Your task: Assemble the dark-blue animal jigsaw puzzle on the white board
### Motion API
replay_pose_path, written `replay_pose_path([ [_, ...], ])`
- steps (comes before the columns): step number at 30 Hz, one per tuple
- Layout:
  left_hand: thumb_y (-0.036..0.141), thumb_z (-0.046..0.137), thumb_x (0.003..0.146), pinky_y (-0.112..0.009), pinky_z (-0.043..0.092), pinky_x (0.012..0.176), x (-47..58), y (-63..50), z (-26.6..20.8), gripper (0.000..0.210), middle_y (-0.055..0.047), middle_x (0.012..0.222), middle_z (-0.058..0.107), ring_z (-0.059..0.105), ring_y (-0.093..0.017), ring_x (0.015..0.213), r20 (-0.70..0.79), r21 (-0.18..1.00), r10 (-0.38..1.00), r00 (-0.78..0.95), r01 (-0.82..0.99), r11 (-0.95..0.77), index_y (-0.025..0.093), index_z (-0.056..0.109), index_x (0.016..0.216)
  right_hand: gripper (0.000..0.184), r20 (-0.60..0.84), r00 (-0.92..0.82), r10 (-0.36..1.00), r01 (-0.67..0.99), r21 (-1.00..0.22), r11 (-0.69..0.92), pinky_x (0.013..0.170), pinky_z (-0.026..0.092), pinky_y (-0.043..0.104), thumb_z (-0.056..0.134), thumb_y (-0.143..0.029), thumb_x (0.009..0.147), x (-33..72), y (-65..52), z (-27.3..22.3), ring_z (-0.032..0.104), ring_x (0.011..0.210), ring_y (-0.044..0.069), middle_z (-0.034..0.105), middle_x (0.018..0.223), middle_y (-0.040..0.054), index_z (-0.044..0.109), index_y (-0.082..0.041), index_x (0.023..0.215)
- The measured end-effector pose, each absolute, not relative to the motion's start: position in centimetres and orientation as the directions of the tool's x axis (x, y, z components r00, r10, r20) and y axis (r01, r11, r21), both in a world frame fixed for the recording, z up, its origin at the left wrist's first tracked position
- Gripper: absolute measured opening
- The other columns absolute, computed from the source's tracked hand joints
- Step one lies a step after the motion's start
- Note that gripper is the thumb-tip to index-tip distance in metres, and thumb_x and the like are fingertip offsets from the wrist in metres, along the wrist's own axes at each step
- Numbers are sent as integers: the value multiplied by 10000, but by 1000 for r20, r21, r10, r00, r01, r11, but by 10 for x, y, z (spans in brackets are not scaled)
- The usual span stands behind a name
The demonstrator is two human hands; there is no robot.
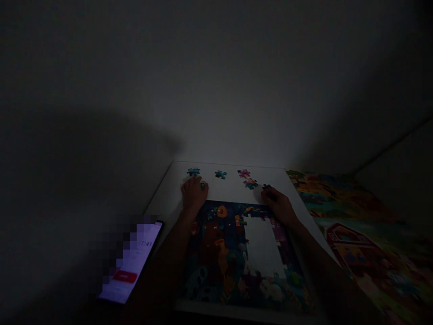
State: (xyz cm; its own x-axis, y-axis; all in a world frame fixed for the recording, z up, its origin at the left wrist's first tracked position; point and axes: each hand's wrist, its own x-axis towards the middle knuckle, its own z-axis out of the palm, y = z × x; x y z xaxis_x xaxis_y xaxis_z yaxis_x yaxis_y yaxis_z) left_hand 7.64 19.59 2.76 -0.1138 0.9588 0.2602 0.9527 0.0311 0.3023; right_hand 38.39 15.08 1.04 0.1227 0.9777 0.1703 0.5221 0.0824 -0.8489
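A jigsaw puzzle (221, 253) of a dark animal scene lies on a white board, with a white gap in its right half. Beyond its top edge, my left hand (194, 195) is closed, and a small bit of a puzzle piece (203, 184) shows between thumb and fingers. Just past those fingertips lies a teal puzzle piece (194, 171). My right hand (280, 205) pinches at a dark puzzle piece (266, 187) above the puzzle's upper right corner; the fingers partly hide it. The room is very dim.
Along the board's far side lie a teal piece (221, 174), a pink piece (244, 174) and an orange-teal piece (251, 183). A lit phone (135, 266) leans at the left. Colourful farm pictures (352, 248) spread to the right. A pale wall (223, 90) rises behind.
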Motion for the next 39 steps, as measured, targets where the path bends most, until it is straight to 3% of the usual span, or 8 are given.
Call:
replay_pose_path([
  [3, 362, 466, 927, -466, 371, 1087, 73, 199, 27, 449, -142, 1398, 546, 476, -301, 1301, 280, 341, 946, -163, 938, 61, 178, 561, 1326, 261, 167, 128, 977, 541, -838, 72, 746, 479, 352, 608, -447, 764, 386, 151, 8, 641, 802, 236, 705, 841, 41, 678, -216, 861],
  [7, 391, 414, 953, -550, 274, 1134, 73, 200, 22, 522, -173, 1523, 404, 362, -331, 1403, 277, 290, 955, -109, 957, 25, 163, 466, 1420, 256, 151, 142, 978, 535, -843, 53, 769, 493, 378, 623, -454, 736, 386, 151, 7, 655, 832, 259, 721, 867, 51, 683, -224, 832],
  [12, 380, 415, 953, -596, 249, 1131, 73, 200, 20, 457, -125, 1456, 502, 429, -328, 1338, 279, 305, 957, -75, 952, -14, 231, 525, 1370, 234, 160, 112, 981, 579, -813, 66, 740, 489, 361, 604, -431, 764, 383, 148, 13, 649, 802, 245, 711, 836, 42, 681, -224, 841],
  [22, 88, 403, 875, -492, 260, 1166, 71, 198, 24, 486, -39, 1290, 643, 523, -237, 1241, 300, 340, 932, 204, 890, -304, 272, 621, 1268, 248, 158, 77, 984, 591, -803, 83, 746, 486, 357, 576, -427, 770, 381, 148, 16, 648, 795, 237, 710, 847, 50, 656, -208, 856],
  [27, 11, 397, 806, -386, 369, 1107, 70, 202, 26, 539, 3, 1229, 683, 572, -175, 1168, 271, 396, 884, 381, 792, -464, 270, 672, 1190, 223, 153, 75, 985, 593, -801, 79, 744, 480, 342, 580, -403, 771, 382, 149, 14, 646, 799, 226, 711, 840, 41, 662, -214, 857],
  [30, 52, 391, 851, -368, 384, 1098, 70, 202, 27, 483, -6, 1215, 689, 582, -170, 1157, 301, 409, 874, 382, 776, -480, 263, 675, 1181, 223, 154, 78, 985, 586, -807, 80, 747, 475, 336, 577, -402, 772, 382, 150, 13, 644, 805, 221, 707, 835, 36, 661, -216, 861],
  [35, 265, 438, 944, -521, 200, 1189, 74, 200, 25, 431, -69, 1420, 553, 458, -252, 1338, 259, 345, 938, 232, 885, -314, 242, 536, 1363, 218, 175, 46, 983, 607, -787, 111, 756, 469, 341, 564, -399, 790, 383, 151, 11, 640, 815, 220, 702, 856, 40, 660, -219, 868],
  [39, 267, 478, 930, -480, 207, 1190, 74, 198, 26, 491, -83, 1354, 600, 480, -244, 1310, 232, 323, 933, 274, 884, -339, 215, 477, 1418, 212, 161, 45, 986, 620, -778, 99, 766, 470, 348, 561, -383, 793, 384, 152, 9, 649, 838, 229, 707, 881, 46, 667, -223, 883],
])
